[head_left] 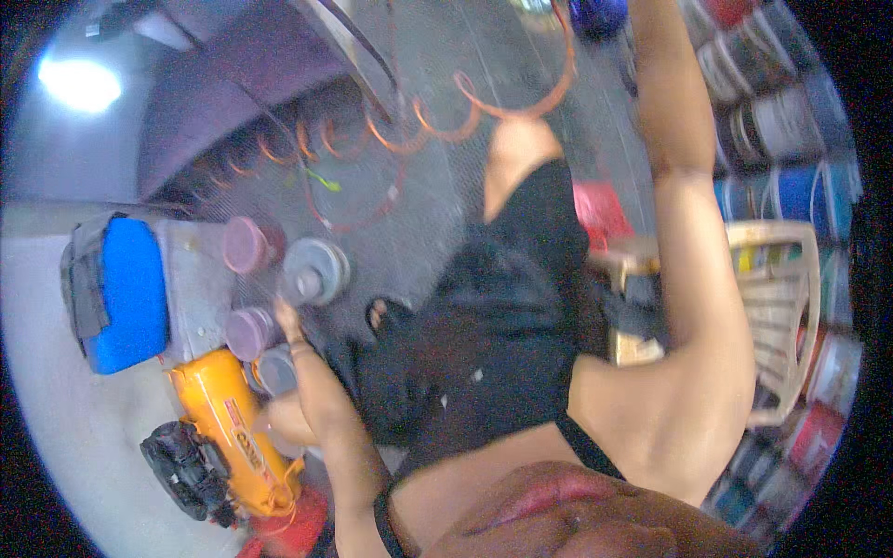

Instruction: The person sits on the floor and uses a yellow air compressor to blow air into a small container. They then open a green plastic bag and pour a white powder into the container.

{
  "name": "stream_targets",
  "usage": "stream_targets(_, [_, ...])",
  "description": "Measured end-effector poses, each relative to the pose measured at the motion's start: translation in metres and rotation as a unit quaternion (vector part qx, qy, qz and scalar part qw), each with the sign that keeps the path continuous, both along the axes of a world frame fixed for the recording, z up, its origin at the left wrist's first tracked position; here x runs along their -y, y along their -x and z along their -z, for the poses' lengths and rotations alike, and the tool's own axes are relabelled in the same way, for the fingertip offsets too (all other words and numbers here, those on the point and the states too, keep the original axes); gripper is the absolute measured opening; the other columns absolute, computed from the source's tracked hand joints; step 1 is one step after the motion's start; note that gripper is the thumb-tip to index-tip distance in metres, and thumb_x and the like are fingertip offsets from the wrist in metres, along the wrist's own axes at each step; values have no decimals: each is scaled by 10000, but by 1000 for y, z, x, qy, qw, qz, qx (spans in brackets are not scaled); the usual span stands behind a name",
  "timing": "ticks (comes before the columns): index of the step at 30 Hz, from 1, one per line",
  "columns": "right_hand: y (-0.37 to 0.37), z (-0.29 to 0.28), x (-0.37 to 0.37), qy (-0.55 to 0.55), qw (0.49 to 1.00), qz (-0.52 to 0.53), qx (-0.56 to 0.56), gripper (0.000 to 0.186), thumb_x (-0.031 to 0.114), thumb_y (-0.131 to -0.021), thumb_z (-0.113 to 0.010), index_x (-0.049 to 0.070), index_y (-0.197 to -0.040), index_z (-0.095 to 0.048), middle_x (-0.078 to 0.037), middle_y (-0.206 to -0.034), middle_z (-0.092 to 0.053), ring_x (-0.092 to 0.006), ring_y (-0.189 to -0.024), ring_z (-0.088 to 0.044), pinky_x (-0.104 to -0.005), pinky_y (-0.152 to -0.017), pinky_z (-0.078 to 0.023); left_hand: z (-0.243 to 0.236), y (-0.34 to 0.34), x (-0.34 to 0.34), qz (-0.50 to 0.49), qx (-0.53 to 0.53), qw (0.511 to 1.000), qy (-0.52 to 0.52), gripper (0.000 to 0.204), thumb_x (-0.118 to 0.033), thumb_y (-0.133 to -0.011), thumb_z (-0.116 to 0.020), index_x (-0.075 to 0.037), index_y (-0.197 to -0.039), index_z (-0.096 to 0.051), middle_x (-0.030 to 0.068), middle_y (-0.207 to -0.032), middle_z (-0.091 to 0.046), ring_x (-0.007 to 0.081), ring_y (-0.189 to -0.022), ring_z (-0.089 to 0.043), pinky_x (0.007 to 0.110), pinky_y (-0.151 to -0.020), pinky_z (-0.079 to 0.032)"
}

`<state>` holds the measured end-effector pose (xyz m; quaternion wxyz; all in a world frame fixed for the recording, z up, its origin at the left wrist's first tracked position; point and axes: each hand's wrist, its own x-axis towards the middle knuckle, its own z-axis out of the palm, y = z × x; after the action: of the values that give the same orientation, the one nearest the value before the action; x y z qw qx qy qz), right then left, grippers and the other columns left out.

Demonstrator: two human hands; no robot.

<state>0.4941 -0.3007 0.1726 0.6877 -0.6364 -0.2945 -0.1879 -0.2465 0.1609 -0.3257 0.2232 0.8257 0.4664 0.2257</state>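
My left hand (287,319) reaches down at the left, smeared by motion, so its fingers do not show clearly. Right by it stands a round grey can (327,268) with a smaller pale cylinder (308,283) on top. Whether the hand touches either, I cannot tell. Two pinkish-lidded tubs (249,245) and another grey-rimmed can (276,369) are close around. My right arm stretches far forward, and the hand lies beyond the top edge. Beside that forearm is a shiny dark-blue rounded thing (600,17), its kind unclear.
An orange coiled hose (400,139) hangs across the upper middle. A yellow tank (233,428) with a black motor (188,472) and a blue padded item (135,296) sit left. On the right are a white plastic chair (786,316), stacked cans (805,200) and a red bag (603,216).
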Motion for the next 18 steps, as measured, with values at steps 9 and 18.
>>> stream_targets(9, [-63,-154,-180,74,874,381,293,656,573,-900,-531,-67,-925,-674,-297,-745,-647,-468,-764,-647,-522,-703,-511,-38,-133,112,-73,143,955,248,180,19,-859,-549,-14,-1031,-594,85,-801,-626,193,-627,-634,345,-486,-571])
stream_targets(18, [31,-265,-245,121,959,192,169,579,515,-928,-490,-26,-954,-694,-276,-1010,-666,-415,-992,-645,-529,-867,-487,-29,-177,141,-40,145,902,405,337,70,-767,-652,-40,-1064,-537,106,-844,-630,218,-744,-667,374,-573,-608])
